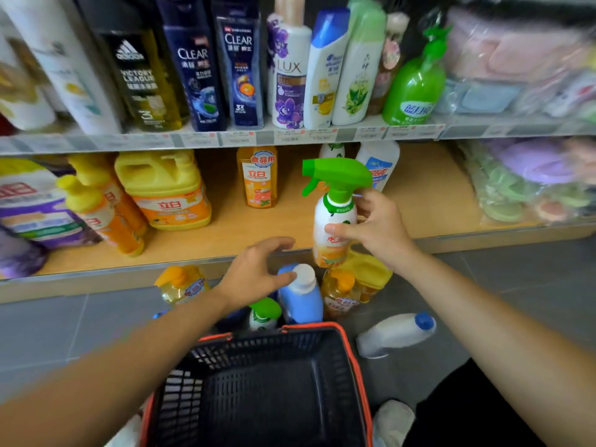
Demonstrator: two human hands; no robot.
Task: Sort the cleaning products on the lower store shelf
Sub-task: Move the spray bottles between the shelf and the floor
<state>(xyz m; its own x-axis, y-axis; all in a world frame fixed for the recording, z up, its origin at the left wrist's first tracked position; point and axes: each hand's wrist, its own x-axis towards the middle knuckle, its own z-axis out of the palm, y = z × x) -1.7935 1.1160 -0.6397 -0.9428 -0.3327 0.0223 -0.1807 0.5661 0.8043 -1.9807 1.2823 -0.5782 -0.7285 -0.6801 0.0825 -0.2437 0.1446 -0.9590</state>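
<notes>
Closest is a black plastic basket with an orange rim (353, 353), sitting on the grey floor (64, 324). Just past it stands a blue bottle with a white cap (301, 301). The left hand (254, 269) is spread wide by that cap and holds nothing. The right hand (377, 227) grips a white and orange spray bottle with a green trigger (335, 217), up in the air by the front edge of the lower wooden shelf (258, 227). A big yellow jug (164, 188) stands on that shelf. A white bottle with a blue cap (393, 333) lies on the floor.

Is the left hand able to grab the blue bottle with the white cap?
Probably yes. The left hand is open right beside the white cap of the blue plastic bottle, with nothing between them.
</notes>
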